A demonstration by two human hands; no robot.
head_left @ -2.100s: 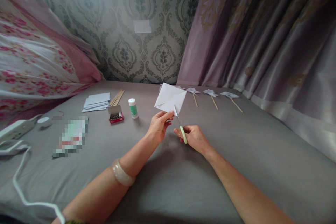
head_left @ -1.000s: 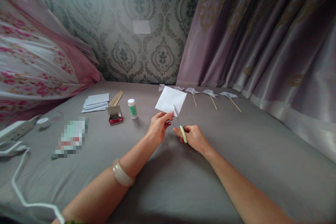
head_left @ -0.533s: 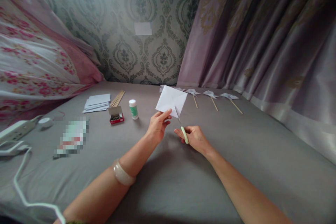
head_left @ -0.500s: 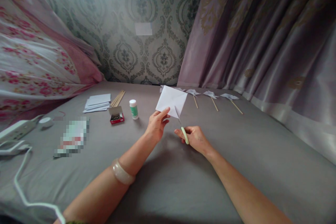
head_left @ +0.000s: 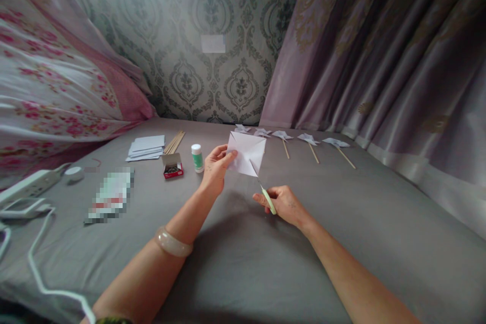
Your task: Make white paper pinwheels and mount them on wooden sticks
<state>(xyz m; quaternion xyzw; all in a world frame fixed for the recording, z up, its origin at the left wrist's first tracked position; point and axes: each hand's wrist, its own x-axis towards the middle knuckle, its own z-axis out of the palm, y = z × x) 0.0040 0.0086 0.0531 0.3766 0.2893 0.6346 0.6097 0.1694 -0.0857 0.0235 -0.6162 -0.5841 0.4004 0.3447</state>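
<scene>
A square of white paper (head_left: 246, 151) is pinched at its left edge by my left hand (head_left: 216, 168), thumb on the near face. Slits run in from its upper corners. My right hand (head_left: 285, 204) grips scissors (head_left: 269, 199) with pale green handles. Their thin blades point up and lie at the paper's lower right corner, overlapping it. Behind the paper, several white paper pinwheels (head_left: 309, 139) on wooden sticks lie in a row; the sheet partly covers the ones at the left of the row.
A stack of white paper (head_left: 146, 148), wooden sticks (head_left: 174, 143), a red box (head_left: 173, 169) of small dark items and a green-and-white bottle (head_left: 197, 159) stand left. Farther left are a blurred packet (head_left: 111, 193), a power strip (head_left: 32, 185) and a white cable (head_left: 35, 253).
My left hand has shifted left and turned the paper, so its top edge is now nearly level. The scissors and my right hand stay low at its corner, slightly lower than before.
</scene>
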